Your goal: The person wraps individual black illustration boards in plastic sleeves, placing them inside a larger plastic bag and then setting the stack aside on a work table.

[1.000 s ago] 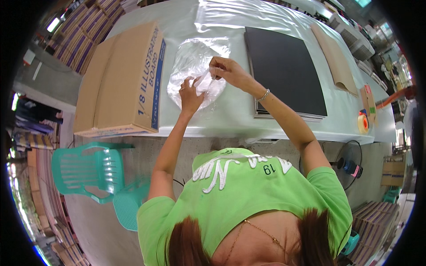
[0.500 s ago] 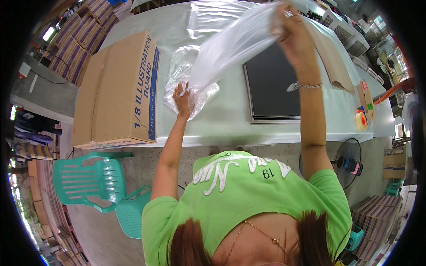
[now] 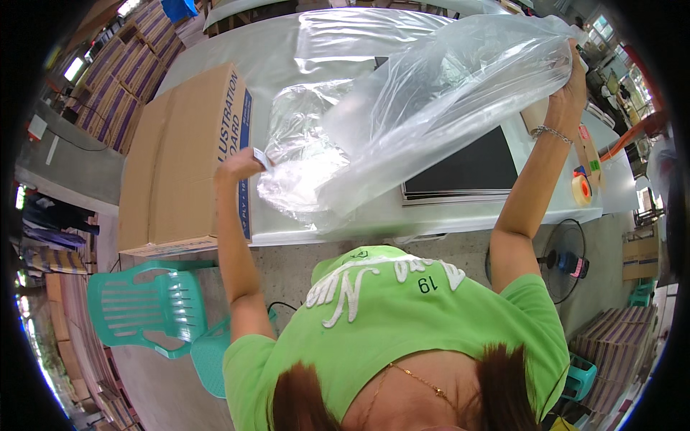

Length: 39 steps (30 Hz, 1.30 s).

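Observation:
A large see-through plastic bag (image 3: 460, 100) is stretched slantwise above the table between my two hands. My right hand (image 3: 570, 90), raised at the far right, is closed on its upper end. My left hand (image 3: 241, 165) is closed beside the cardboard box (image 3: 183, 151), pinching the bag's near left corner, where a small pale tab shows at the fingertips. Under the bag's left part lies more crumpled see-through plastic (image 3: 302, 115). A stack of black boards (image 3: 467, 165) rests on the table to the right, partly covered by the raised plastic.
The table (image 3: 280, 233) has a pale covering. On its right edge sit a tape roll (image 3: 581, 189) and a narrow cardboard piece (image 3: 589, 151). Below are a green chair (image 3: 144, 305), a green stool (image 3: 212, 359) and a fan (image 3: 564, 262). Stacked cartons (image 3: 133, 72) stand far left.
My right hand has swung out to the right, spreading the bag wide. My left hand has moved left and nearer, off the crumpled plastic, to beside the cardboard box.

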### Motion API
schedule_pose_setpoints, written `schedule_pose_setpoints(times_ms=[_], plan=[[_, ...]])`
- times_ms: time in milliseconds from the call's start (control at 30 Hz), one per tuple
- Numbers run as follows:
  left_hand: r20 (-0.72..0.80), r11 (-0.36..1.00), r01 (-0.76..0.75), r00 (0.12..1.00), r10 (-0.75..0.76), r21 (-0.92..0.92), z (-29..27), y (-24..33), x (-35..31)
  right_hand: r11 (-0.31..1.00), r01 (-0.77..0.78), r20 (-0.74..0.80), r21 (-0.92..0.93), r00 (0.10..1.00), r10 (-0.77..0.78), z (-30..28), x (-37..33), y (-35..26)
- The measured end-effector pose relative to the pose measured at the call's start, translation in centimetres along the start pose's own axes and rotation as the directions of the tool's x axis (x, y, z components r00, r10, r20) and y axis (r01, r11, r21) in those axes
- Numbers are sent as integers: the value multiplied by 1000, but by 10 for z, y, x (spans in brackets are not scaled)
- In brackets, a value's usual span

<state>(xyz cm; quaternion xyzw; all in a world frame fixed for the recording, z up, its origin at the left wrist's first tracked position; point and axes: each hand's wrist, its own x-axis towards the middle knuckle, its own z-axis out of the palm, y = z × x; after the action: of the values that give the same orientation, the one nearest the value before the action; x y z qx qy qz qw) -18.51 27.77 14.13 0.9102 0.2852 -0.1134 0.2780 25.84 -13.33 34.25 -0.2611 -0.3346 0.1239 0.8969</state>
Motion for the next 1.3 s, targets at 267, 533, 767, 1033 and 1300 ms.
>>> schedule_pose_setpoints(times_ms=[267,533,767,1033,1300], plan=[[-372,903,98,926,72,418,-71,-40,86,957,-224,-57,-186,975,217,19,-12,24],[-100,733,-519,839,535,-440,-36,186,23,890,-258,16,-377,959,284,-3,-67,68],[67,872,-353,915,397,-340,-5,202,15,866,-351,-142,-356,936,321,-10,-82,72],[136,737,-215,913,385,-640,49,225,30,793,-476,-244,-380,879,410,-90,-90,30],[45,696,-227,936,348,-681,75,311,27,490,-602,-406,-631,794,452,-225,-119,-32]])
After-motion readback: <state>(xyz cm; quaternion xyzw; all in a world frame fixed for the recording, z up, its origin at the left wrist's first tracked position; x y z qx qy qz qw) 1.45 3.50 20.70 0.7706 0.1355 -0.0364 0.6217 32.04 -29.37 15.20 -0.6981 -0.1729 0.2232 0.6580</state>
